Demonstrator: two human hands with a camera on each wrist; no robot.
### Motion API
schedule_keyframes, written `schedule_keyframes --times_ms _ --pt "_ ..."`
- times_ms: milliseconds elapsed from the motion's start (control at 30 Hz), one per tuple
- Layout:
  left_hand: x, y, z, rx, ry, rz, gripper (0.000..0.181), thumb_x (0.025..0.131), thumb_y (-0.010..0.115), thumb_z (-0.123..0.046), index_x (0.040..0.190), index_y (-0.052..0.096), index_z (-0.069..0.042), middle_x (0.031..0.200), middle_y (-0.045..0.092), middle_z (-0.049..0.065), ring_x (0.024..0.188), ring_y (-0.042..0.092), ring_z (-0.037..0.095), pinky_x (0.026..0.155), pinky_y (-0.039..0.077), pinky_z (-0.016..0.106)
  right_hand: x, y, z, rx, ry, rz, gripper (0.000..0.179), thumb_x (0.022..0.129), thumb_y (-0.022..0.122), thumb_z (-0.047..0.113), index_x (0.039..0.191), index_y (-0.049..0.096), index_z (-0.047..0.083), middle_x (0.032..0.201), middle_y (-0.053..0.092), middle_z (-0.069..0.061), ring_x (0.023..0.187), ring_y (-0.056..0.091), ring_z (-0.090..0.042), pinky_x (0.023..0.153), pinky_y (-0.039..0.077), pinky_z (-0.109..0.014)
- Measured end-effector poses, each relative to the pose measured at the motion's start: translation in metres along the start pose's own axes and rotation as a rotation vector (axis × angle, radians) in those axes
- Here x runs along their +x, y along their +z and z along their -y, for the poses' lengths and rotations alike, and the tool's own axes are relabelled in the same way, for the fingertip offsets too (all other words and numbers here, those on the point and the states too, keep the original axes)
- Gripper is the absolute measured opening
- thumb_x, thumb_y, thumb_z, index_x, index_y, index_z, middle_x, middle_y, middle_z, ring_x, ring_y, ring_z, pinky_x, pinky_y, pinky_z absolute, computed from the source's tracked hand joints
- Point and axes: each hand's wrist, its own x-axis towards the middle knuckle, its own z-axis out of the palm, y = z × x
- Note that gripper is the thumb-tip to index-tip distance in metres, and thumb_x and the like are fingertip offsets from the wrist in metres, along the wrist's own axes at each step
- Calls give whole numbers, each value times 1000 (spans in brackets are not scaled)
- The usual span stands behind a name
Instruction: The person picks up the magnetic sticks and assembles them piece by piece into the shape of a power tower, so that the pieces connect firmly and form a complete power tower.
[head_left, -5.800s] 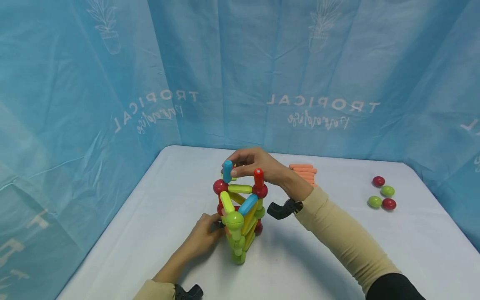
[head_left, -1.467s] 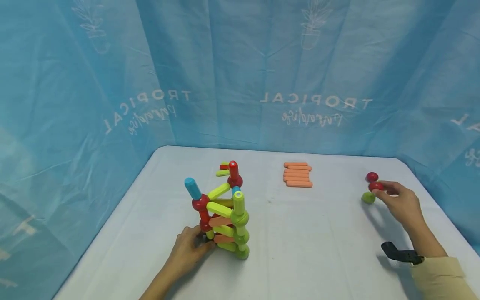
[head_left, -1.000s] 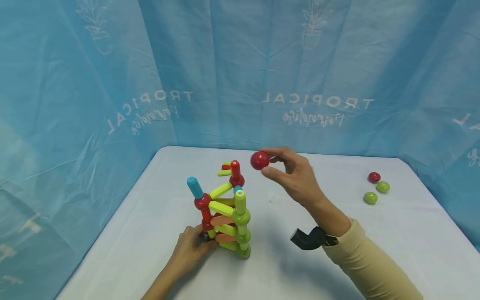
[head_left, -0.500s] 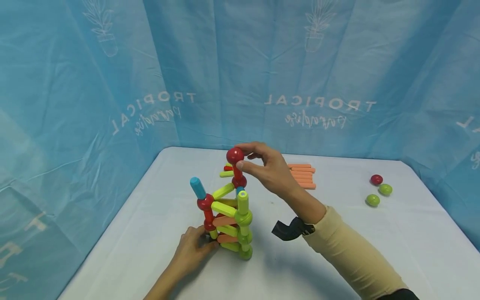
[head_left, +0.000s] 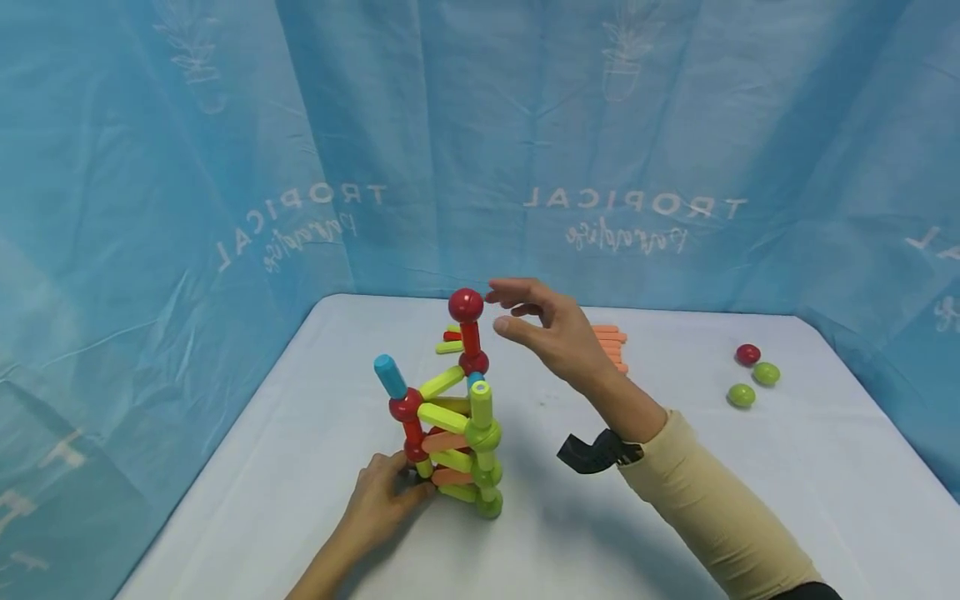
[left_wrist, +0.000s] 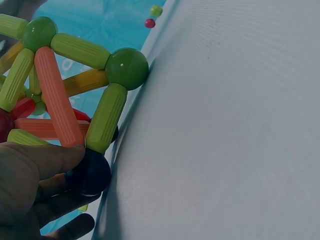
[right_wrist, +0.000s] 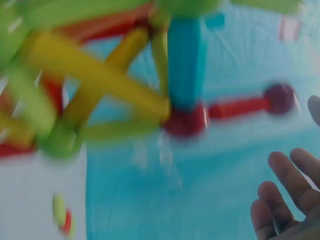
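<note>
A tower of coloured rods and balls stands on the white table in the head view. Its far post carries a red rod topped by a red ball. A blue rod and a lime rod stick up bare-ended from two other corners. At the base, my left hand holds a dark blue ball between thumb and fingers, seen in the left wrist view. My right hand hovers just right of the top red ball, fingers spread and holding nothing. The right wrist view is blurred.
Several orange rods lie behind my right hand, partly hidden. Farther right are one red ball and two green balls. Short lime and red rods lie behind the tower. A blue curtain hangs around the table.
My right hand picked up a red ball at the right, carried it left onto the upright red rod, then let go and drew slightly away. My left hand stays at the base.
</note>
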Motion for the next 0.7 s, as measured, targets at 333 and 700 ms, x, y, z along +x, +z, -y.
schedule_keyframes --times_ms 333,700 --pt "1 -3 0 24 -31 4 41 75 81 -17 114 68 -16 100 64 -3 91 47 17 74 37 38 -111 -152 -97 -514 447 -363 55 93 62 39 134 52 4 127 56 -17 114 48 -32 89 41 -46" --pt "5 4 -4 18 -14 10 38 77 81 -18 112 69 -16 96 63 -4 92 48 17 77 37 40 -192 -228 -152 -772 840 -226 65 93 59 40 132 45 -11 126 45 -37 111 37 -52 78 43 -57"
